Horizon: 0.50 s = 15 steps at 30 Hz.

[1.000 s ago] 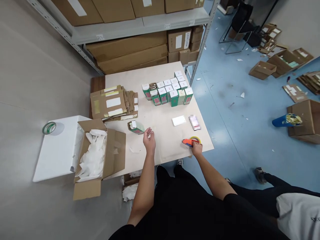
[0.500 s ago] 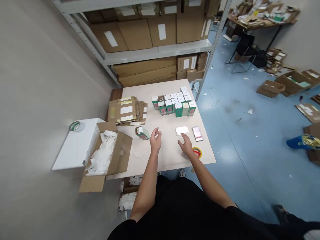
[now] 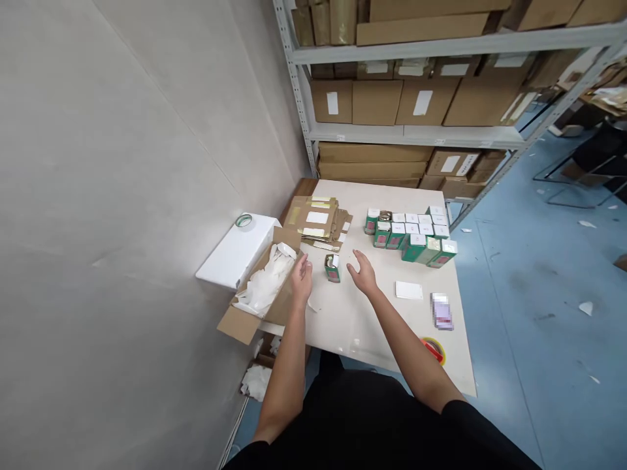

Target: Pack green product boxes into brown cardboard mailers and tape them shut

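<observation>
Taking the lone box (image 3: 332, 271) on the table (image 3: 350, 326) as your clock's centre, your left hand (image 3: 302, 281) is at 9 o'clock and your right hand (image 3: 362, 274) at 3, both apart from it. Farther out at 9, the open carton (image 3: 240, 324) holds packing (image 3: 264, 286); beyond it, a large box (image 3: 225, 253) carries a tape roll (image 3: 243, 216). Flattened cardboard (image 3: 317, 225) lies at 11, the group of boxes (image 3: 415, 241) at 2. Your flat card (image 3: 408, 290) lies past 3; at 4, a masked item (image 3: 441, 313) has the other roll (image 3: 442, 350) on its near side. Behind the table at 1, the rack (image 3: 406, 134) bears cartons (image 3: 377, 102).

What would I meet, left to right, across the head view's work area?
Green tape roll, left hand, lone green box, right hand, white rectangular item, pixelated purple item.
</observation>
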Motion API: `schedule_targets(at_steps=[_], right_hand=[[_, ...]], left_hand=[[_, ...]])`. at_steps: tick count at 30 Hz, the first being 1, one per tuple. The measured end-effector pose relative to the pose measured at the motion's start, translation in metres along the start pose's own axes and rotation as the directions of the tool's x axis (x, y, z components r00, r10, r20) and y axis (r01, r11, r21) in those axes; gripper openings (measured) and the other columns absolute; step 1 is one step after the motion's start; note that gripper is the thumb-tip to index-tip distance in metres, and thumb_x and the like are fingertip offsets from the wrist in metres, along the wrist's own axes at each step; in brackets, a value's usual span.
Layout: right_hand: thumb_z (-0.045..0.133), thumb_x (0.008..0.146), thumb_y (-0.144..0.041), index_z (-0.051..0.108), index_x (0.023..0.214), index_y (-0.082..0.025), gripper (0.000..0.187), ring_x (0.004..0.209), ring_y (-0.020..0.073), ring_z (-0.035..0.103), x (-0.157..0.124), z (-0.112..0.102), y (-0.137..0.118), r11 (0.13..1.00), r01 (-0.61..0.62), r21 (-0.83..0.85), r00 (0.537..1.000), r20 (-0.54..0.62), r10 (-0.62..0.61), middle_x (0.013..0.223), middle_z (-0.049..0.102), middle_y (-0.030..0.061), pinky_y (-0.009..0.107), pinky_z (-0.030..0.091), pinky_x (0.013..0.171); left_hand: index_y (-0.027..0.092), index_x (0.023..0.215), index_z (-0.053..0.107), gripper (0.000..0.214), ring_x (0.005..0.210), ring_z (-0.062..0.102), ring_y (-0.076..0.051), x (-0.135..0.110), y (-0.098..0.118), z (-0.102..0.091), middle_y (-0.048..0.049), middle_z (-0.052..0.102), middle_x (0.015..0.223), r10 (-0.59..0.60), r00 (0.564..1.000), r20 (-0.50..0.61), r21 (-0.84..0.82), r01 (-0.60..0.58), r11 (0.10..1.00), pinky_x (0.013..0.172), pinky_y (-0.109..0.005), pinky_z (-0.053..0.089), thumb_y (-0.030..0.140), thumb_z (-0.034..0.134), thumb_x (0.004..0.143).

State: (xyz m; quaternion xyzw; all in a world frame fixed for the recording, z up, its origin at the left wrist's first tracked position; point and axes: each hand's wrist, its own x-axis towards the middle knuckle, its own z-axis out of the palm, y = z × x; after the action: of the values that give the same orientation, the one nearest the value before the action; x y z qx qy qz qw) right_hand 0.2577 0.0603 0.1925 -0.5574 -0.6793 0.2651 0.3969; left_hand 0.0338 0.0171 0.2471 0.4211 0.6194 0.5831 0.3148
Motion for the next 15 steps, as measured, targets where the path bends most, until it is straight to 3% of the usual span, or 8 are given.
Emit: schedule_targets(at_steps=[4,9,15], right_hand=[[0.055,0.098,-0.038,0.052,0.151,-0.02,0.056,0.146,0.0277,0.047,0.038,0.041,-0.022,0.999,0.033,-0.018,0.999,0.006,-0.033,0.153,0.055,0.0134,0.05,0.04,0.121],[0.054,0.098,-0.04,0.051,0.153,-0.023,0.057,0.147,0.0262,0.045,0.089,0.084,-0.039,0.998,0.042,-0.044,0.998,0.041,-0.04,0.153,0.055,0.0107,0.047,0.038,0.122],[0.056,0.098,-0.041,0.045,0.157,-0.026,0.062,0.15,0.0264,0.041,0.16,0.134,-0.048,0.995,-0.001,-0.098,0.995,0.098,0.011,0.159,0.049,0.0086,0.046,0.036,0.124]], left_hand=[[0.022,0.134,0.067,0.045,0.129,0.063,-0.024,0.05,-0.005,-0.022,-0.0124,0.066,0.14,-0.039,0.999,0.001,0.004,0.039,0.999,0.111,-0.038,0.049,0.048,0.061,0.097],[0.024,0.141,0.063,0.048,0.129,0.061,-0.024,0.125,-0.022,-0.029,-0.0107,0.064,0.143,-0.071,0.997,0.044,0.004,0.071,0.997,0.111,-0.037,0.046,0.048,0.056,0.101],[0.02,0.133,0.068,0.043,0.122,0.064,-0.027,0.234,-0.075,-0.019,-0.0123,0.07,0.132,-0.09,0.984,0.153,0.04,0.085,0.996,0.109,-0.041,0.046,0.045,0.058,0.099]])
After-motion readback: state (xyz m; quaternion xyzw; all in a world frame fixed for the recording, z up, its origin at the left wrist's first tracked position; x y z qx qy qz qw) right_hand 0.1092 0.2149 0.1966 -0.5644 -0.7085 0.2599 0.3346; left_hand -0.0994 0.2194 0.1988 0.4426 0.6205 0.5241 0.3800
